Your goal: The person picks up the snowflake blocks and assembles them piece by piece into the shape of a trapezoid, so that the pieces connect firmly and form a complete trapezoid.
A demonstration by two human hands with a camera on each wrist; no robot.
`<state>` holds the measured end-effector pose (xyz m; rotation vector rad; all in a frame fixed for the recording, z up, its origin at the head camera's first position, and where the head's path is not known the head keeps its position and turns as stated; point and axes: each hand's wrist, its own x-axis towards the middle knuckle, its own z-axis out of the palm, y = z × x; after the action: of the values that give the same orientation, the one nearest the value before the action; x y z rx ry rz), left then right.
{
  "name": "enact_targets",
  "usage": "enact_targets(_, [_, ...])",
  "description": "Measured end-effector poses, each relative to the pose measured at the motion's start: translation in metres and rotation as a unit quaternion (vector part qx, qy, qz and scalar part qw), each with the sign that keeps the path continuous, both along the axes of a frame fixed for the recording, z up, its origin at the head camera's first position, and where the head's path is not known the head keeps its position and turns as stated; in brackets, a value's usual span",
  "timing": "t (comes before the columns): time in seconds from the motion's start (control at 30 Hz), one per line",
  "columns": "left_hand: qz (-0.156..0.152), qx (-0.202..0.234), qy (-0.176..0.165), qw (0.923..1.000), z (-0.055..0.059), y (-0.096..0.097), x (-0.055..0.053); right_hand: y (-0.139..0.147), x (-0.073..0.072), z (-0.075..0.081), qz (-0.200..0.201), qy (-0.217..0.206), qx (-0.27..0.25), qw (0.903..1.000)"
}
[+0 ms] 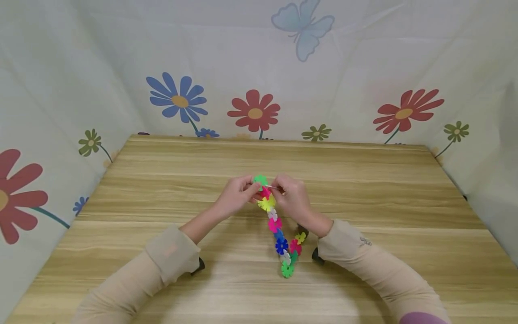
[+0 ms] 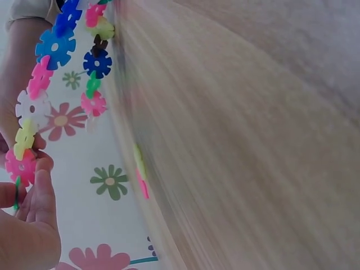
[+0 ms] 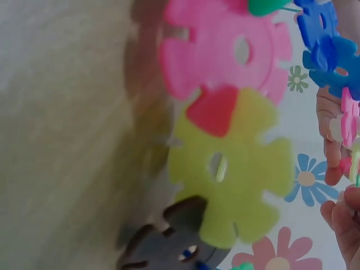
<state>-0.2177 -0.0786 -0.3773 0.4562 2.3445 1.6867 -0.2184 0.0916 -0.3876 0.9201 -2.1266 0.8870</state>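
Note:
In the head view, a chain of notched plastic snowflake discs in several colours hangs from between the two hands and bends back up near the right wrist. My left hand pinches the green snowflake disc at the chain's upper end, above a pink and a yellow one. Close beside it, my right hand pinches a thin white piece, edge-on and right at the green disc. The right wrist view has a big yellow disc joined to a pink one and a dark brown one.
A wood-grain table lies under the hands, with a white flower-printed cloth behind it and at the sides. In the left wrist view, a yellow disc and a pink disc appear edge-on against the table.

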Motion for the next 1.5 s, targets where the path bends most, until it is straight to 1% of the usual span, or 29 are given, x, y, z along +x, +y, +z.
enact_targets(0.07, [-0.004,-0.002,0.006,1.0,-0.001,0.0,0.0,0.001,-0.001,-0.001,0.01,-0.011,-0.004,0.9999])
enact_targets(0.1, [-0.005,-0.003,0.009,0.9999,-0.001,0.0,0.001,0.002,-0.001,-0.001,0.014,-0.024,-0.008,0.9996])
enact_targets(0.17, [-0.004,-0.004,0.014,0.9999,-0.001,0.001,0.001,0.004,-0.002,-0.001,0.027,-0.062,-0.02,0.9975])
enact_targets(0.23, [-0.002,-0.005,0.016,0.9999,0.0,0.001,0.002,0.006,-0.002,0.001,0.042,-0.12,-0.037,0.9912])
enact_targets(0.3, [0.003,-0.006,0.012,0.9999,0.0,0.002,0.002,0.009,-0.002,0.002,0.054,-0.185,-0.056,0.9797])
enact_targets(0.33, [0.007,-0.007,0.009,0.9999,0.001,0.002,0.002,0.01,-0.002,0.002,0.061,-0.22,-0.068,0.9712])
enact_targets(0.37, [0.01,-0.009,0.009,0.9999,0.001,0.002,0.002,0.012,-0.002,0.003,0.067,-0.254,-0.08,0.9614])
enact_targets(0.43, [0.015,-0.013,0.007,0.9998,0.001,0.002,0.002,0.015,-0.002,0.004,0.079,-0.319,-0.104,0.9386])
enact_targets(0.5, [0.018,-0.018,0.006,0.9997,0.0,0.001,0.001,0.017,-0.002,0.005,0.089,-0.367,-0.119,0.9181])
enact_targets(0.57, [0.016,-0.021,0.008,0.9996,-0.001,0.001,0.001,0.019,-0.002,0.007,0.096,-0.402,-0.127,0.9016])
enact_targets(0.63, [0.014,-0.02,0.007,0.9997,-0.001,0.0,0.001,0.02,-0.002,0.008,0.102,-0.424,-0.131,0.8904])
enact_targets(0.7, [0.01,-0.018,0.008,0.9997,-0.001,0.001,0.001,0.02,-0.002,0.009,0.106,-0.436,-0.136,0.8831])
enact_targets(0.77, [0.008,-0.015,0.009,0.9998,0.0,0.001,0.001,0.02,-0.002,0.009,0.108,-0.446,-0.142,0.8769])
enact_targets(0.87, [0.005,-0.013,0.011,0.9998,0.0,0.002,0.001,0.019,-0.003,0.009,0.107,-0.454,-0.15,0.8717])
enact_targets(0.93, [0.005,-0.013,0.01,0.9999,0.001,0.003,0.001,0.018,-0.003,0.008,0.106,-0.452,-0.153,0.8725])
enact_targets(1.0, [0.006,-0.015,0.009,0.9998,0.001,0.003,0.001,0.017,-0.003,0.007,0.107,-0.44,-0.155,0.8778])
enact_targets(1.07, [0.006,-0.02,0.011,0.9997,0.002,0.003,0.002,0.015,-0.003,0.006,0.105,-0.422,-0.158,0.8867])
enact_targets(1.13, [0.005,-0.019,0.011,0.9997,0.003,0.003,0.002,0.013,-0.002,0.006,0.096,-0.394,-0.153,0.9013])
enact_targets(1.23, [-0.002,-0.017,0.015,0.9997,0.004,0.004,0.003,0.009,-0.001,0.005,0.075,-0.354,-0.148,0.9205])
enact_targets(1.3, [-0.005,-0.012,0.012,0.9998,0.005,0.004,0.003,0.007,0.0,0.004,0.058,-0.331,-0.14,0.9315])
enact_targets(1.4, [-0.007,-0.008,0.008,0.9999,0.005,0.004,0.002,0.006,0.0,0.002,0.037,-0.3,-0.128,0.9447])
enact_targets(1.5, [-0.004,-0.007,-0.001,1.0,0.005,0.003,0.003,0.004,0.002,0.001,0.014,-0.253,-0.109,0.9612])
